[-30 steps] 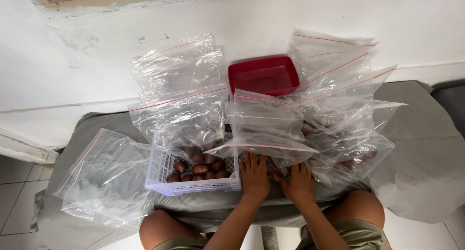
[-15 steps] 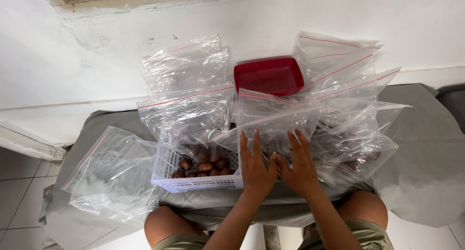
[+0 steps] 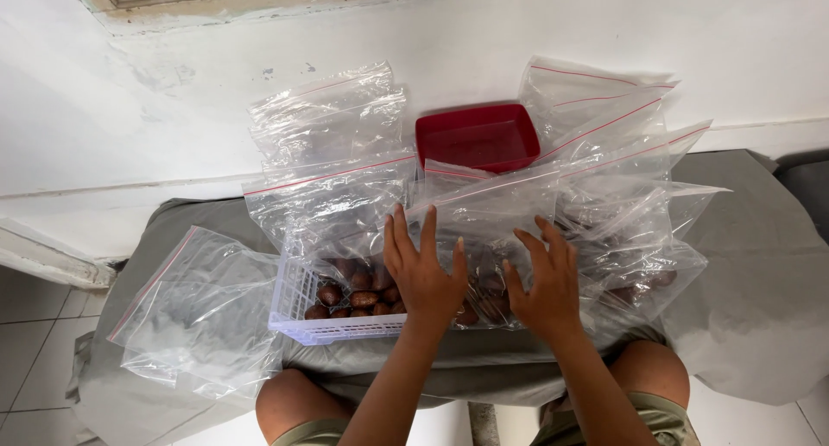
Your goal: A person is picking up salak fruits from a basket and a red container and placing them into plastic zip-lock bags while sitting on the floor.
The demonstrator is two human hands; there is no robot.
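Hands are reaching forward from the bottom edge, forearms angling up and inward over the knees. The left hand (image 3: 421, 269) is lying palm-down with fingers spread wide, flat on a clear zip bag (image 3: 484, 213) that is draped over the white basket (image 3: 298, 312) — it is pressing, not gripping anything. The right hand (image 3: 544, 282) is sitting just beside it, also palm-down and splayed, fingers resting on the same plastic with nothing pinched between them. Brown fruits (image 3: 354, 295) are lying in the basket, partly under the left hand. More bags are piling to the right (image 3: 639, 178) and behind (image 3: 332, 122), and one is lying apart at the left (image 3: 194, 312). A red tub (image 3: 479, 135) is standing by the wall behind the bags — all on a grey cloth (image 3: 751, 273).
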